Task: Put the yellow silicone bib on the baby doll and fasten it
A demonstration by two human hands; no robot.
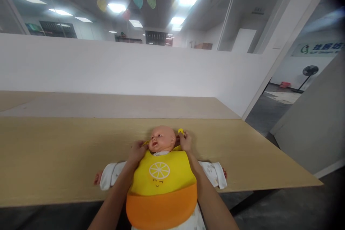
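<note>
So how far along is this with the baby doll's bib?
The yellow-and-orange silicone bib already lies over the baby doll's chest. In hand: the left hand grips the neck strap, and the right hand pinches the yellow strap end beside the head. Left: those two ends are apart, not yet fastened.

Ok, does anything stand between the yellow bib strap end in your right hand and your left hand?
Yes: the bald vinyl baby doll's head lies between them. The yellow strap end, pinched by the right hand, is on one side; the left hand is on the other.
</note>
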